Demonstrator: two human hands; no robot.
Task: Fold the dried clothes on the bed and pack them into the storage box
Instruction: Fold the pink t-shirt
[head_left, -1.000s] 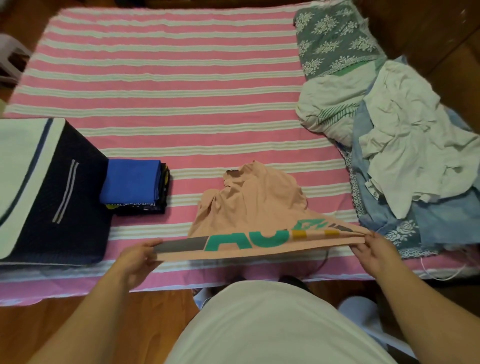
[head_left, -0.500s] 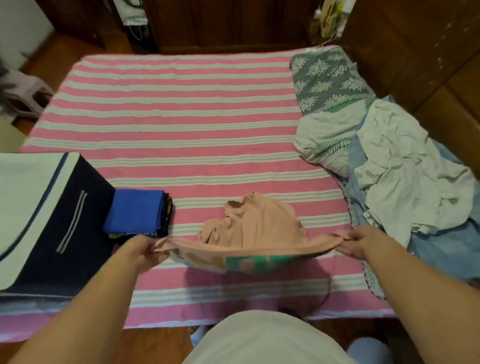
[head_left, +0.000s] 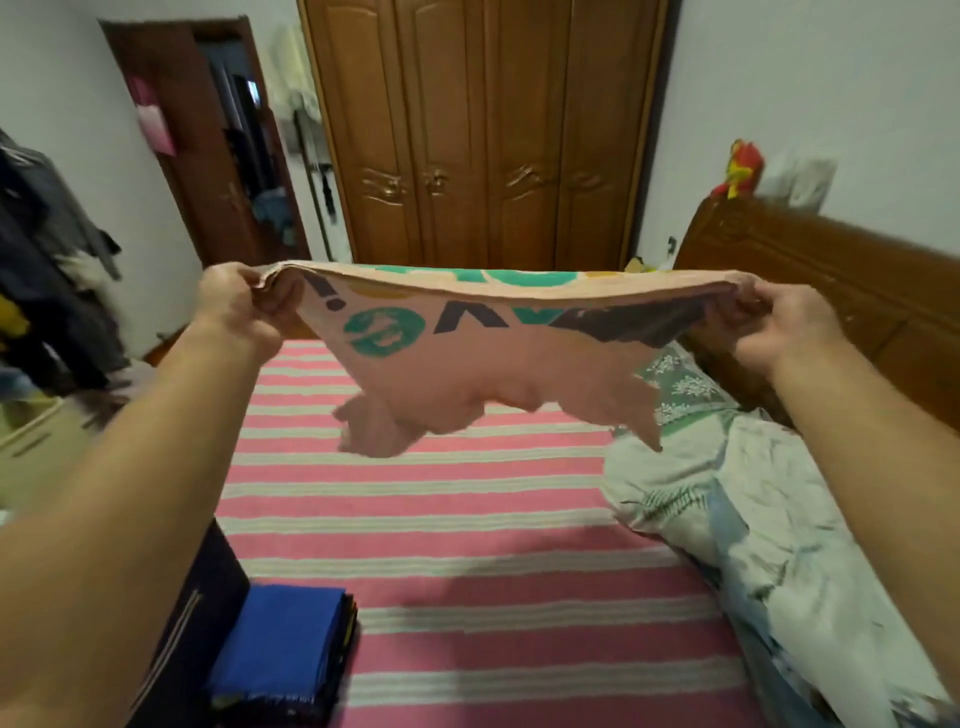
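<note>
Raised since: one shirt (head_left: 467, 364), two hands (head_left: 236, 304) (head_left: 784, 325)

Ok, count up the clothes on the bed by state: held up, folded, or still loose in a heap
Held up: 1, peach printed cotton shirt
Folded: 1 stack, blue garment on top
Loose: 1 pale crumpled heap, pieces uncountable
Total: 3 groups

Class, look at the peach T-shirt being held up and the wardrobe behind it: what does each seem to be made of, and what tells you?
Peach T-shirt: soft knit fabric, probably cotton; it sags and bunches between the two hands, with a flat, matte printed design. Wardrobe: apparently wood with a glossy varnish; brown grain, carved panels and a faint sheen.
</note>
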